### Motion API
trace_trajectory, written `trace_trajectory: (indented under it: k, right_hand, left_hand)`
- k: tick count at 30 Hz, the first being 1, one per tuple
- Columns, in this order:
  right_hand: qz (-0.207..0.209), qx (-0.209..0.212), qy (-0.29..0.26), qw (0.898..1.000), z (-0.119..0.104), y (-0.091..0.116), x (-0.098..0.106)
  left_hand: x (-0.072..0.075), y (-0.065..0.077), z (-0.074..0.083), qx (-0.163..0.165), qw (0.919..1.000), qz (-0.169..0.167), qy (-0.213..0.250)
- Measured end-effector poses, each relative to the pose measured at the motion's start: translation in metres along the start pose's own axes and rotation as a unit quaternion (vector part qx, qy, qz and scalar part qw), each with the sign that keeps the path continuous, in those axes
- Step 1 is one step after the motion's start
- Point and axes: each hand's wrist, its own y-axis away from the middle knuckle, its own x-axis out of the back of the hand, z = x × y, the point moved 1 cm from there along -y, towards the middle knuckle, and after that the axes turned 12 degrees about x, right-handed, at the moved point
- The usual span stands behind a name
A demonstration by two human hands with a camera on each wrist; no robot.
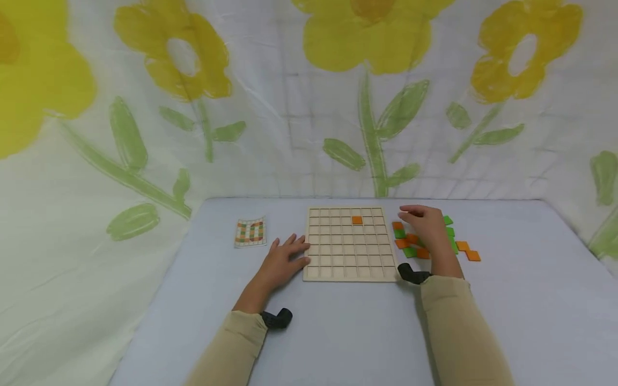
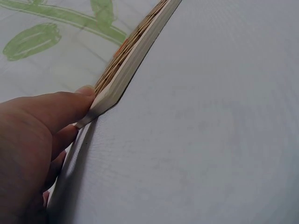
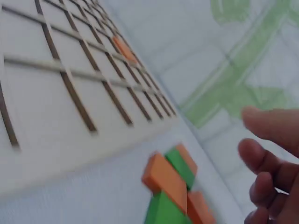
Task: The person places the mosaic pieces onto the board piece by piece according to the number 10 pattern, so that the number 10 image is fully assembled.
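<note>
Against the grid board [image 1: 352, 249], left hand [image 1: 284, 261]; above tiles [image 1: 402, 244], right hand [image 1: 427, 226]

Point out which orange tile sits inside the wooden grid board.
The orange tile in the second row from the far edge of the wooden grid board; the other orange tiles lie off it, to the right.

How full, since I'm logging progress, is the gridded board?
Nearly empty: the gridded board holds one orange tile; its other visible cells are bare.
</note>
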Motion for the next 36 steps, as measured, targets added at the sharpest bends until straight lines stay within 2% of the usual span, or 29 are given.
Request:
trace_trajectory:
  k: [2,6,12,16,21,25,29,36]
  right_hand:
    - [-0.018,-0.012,0.03,0.999,0.006,0.004,0.005]
    - [-0.063,-0.011,0.077,0.995,0.015,0.007,0.013]
    - [-0.131,0.001,0.114,0.985,0.028,0.012,0.03]
    - [-0.139,0.02,0.119,0.983,0.034,0.015,0.039]
    - [-0.159,0.021,0.127,0.979,0.041,0.015,0.045]
    - [-0.173,0.021,0.146,0.974,0.04,0.015,0.046]
    - [-0.163,0.026,0.156,0.974,0.037,0.016,0.049]
    - [-0.129,0.006,0.177,0.976,0.044,0.01,0.046]
  left_hand:
    - [0.0,0.0,-0.001,0.004,1.0,-0.004,0.003]
    - [-0.001,-0.001,-0.003,0.004,0.9999,-0.002,0.011]
    - [-0.001,0.001,-0.008,0.007,0.9999,-0.004,0.015]
    - [0.0,0.0,-0.008,0.003,0.9997,-0.004,0.023]
    - [-0.002,-0.004,-0.006,0.005,0.9996,-0.009,0.028]
    - [0.0,-0.001,-0.006,0.012,0.9994,-0.014,0.03]
    - [0.001,0.002,-0.007,0.015,0.9992,-0.014,0.034]
    - [-0.001,-0.003,-0.007,-0.004,0.9991,-0.007,0.041]
